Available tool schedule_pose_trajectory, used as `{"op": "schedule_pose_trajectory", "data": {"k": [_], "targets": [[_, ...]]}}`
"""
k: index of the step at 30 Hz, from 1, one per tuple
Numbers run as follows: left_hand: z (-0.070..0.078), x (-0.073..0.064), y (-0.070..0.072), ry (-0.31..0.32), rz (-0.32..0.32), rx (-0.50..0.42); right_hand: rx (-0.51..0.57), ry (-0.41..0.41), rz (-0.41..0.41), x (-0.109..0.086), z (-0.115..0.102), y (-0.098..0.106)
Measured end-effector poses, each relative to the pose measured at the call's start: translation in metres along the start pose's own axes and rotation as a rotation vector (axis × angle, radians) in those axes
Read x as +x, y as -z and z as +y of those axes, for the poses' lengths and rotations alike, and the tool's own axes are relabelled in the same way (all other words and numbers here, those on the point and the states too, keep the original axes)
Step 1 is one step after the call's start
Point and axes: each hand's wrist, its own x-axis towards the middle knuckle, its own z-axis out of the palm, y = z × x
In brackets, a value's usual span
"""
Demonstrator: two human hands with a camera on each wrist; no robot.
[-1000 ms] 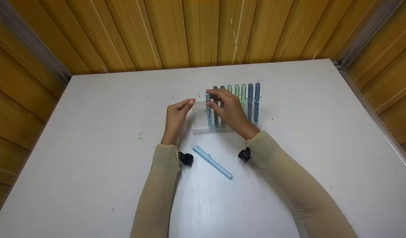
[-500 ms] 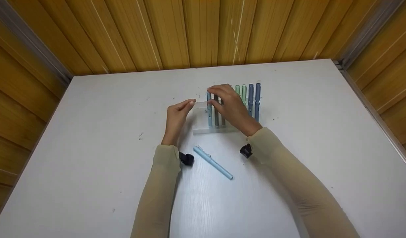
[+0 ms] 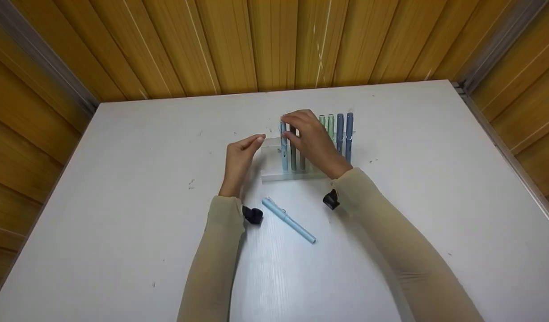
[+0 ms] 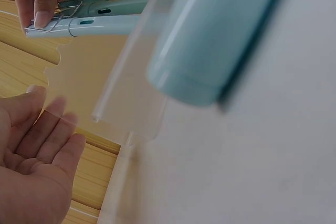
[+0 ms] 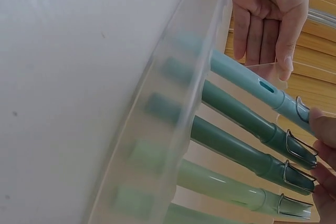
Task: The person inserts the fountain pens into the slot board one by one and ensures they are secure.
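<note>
A light blue pen stands upright at the left end of the filled part of a frosted clear pen stand. My right hand pinches its capped top, thumb at the wire clip. In the right wrist view, dark green pens and a light green pen line up beside it. My left hand grips the upper left edge of the stand's clear back plate between thumb and fingers. Another light blue pen lies slantwise on the table in front of the stand.
Two dark blue pens stand at the right end of the row, partly behind my right hand. A wood-pattern wall rises behind the white table. Black camera mounts sit on both wrists.
My right hand has risen slightly at the light blue pen's top and covers more of the row. The left hand and the lying pen stay in place.
</note>
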Motion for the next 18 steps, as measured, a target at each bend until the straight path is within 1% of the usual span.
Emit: {"op": "schedule_pose_trajectory", "data": {"k": [7, 8, 11, 14, 15, 18], "targets": [[-0.0005, 0.0004, 0.0005, 0.015, 0.001, 0.019, -0.036, 0.004, -0.006, 0.0027, 0.0028, -0.0014], [0.0042, -0.0021, 0.0007, 0.025, -0.002, 0.024, -0.044, 0.004, -0.007, 0.0031, 0.0029, -0.0012], [0.0046, -0.0024, 0.0006, 0.023, -0.001, 0.028, -0.059, 0.003, -0.009, 0.0039, 0.0031, -0.0013], [0.0044, -0.0020, 0.0001, 0.024, 0.002, 0.027, -0.065, -0.004, -0.017, 0.0040, 0.0030, -0.0013], [-0.0003, 0.0004, -0.0001, 0.016, 0.005, 0.024, -0.066, -0.009, -0.019, 0.0038, 0.0029, -0.0014], [-0.0006, 0.0004, 0.0000, 0.013, 0.005, 0.022, -0.078, -0.024, -0.024, 0.0034, 0.0021, -0.0017]]}}
